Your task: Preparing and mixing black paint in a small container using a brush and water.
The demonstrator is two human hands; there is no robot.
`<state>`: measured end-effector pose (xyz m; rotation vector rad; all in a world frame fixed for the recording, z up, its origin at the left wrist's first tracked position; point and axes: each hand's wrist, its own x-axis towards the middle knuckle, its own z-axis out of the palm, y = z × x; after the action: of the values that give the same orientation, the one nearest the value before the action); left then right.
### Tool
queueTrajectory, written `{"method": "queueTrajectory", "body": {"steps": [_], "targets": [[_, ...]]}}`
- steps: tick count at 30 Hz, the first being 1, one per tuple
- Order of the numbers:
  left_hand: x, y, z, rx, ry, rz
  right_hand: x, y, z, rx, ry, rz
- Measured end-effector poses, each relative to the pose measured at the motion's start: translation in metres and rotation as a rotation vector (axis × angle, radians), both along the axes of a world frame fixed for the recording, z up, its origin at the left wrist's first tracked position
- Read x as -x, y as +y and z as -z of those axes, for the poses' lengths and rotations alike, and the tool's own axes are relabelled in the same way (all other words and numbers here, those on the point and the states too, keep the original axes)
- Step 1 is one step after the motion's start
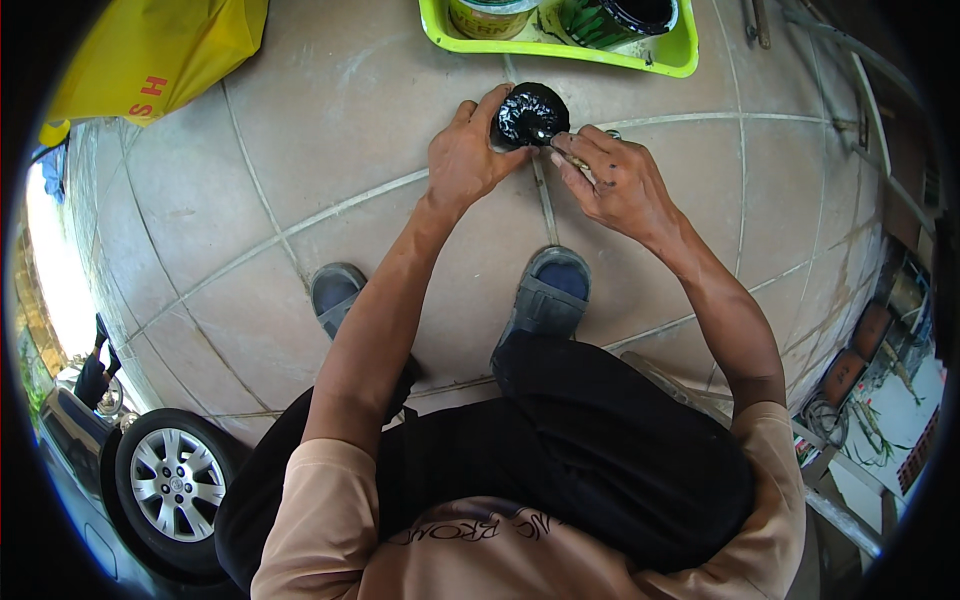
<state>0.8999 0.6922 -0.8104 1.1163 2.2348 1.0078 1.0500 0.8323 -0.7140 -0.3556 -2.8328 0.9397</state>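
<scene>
My left hand (pixel 468 155) is closed around the side of a round object with a glossy, wet-looking black top (pixel 528 108). Whether this is a cup full of black paint or a solid piece coated in it, I cannot tell. From the other side, my right hand (pixel 622 185) pinches a thin tool (pixel 573 158), its tip against the black surface. Fingers cover most of the tool, so its kind is unclear. Dark smudges mark the fingers of my right hand.
A lime-green tray (pixel 560 54) beyond my hands holds a yellow-labelled can (pixel 490 20) and a paint-streaked green can (pixel 600 25). A yellow bag (pixel 165 55) lies far left. My sandalled feet rest on floor tiles (pixel 330 150). A car wheel (pixel 178 485) stands lower left.
</scene>
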Motion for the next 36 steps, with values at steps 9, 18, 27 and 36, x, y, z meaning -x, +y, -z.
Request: {"method": "queueTrajectory", "body": {"steps": [9, 18, 27, 36], "targets": [[-0.001, -0.001, -0.001, 0.024, 0.005, 0.01, 0.013, 0.012, 0.021, 0.457, -0.031, 0.342], [-0.001, -0.001, 0.002, -0.006, 0.064, 0.002, 0.011, 0.021, 0.02, 0.353, 0.059, 0.405], [-0.001, 0.001, -0.001, 0.014, 0.02, 0.003, 0.015, 0.017, 0.024, 0.346, -0.013, 0.356], [0.0, 0.0, 0.0, -0.029, 0.0, 0.007, 0.018, 0.014, 0.012, 0.007, 0.143, 0.119]]}}
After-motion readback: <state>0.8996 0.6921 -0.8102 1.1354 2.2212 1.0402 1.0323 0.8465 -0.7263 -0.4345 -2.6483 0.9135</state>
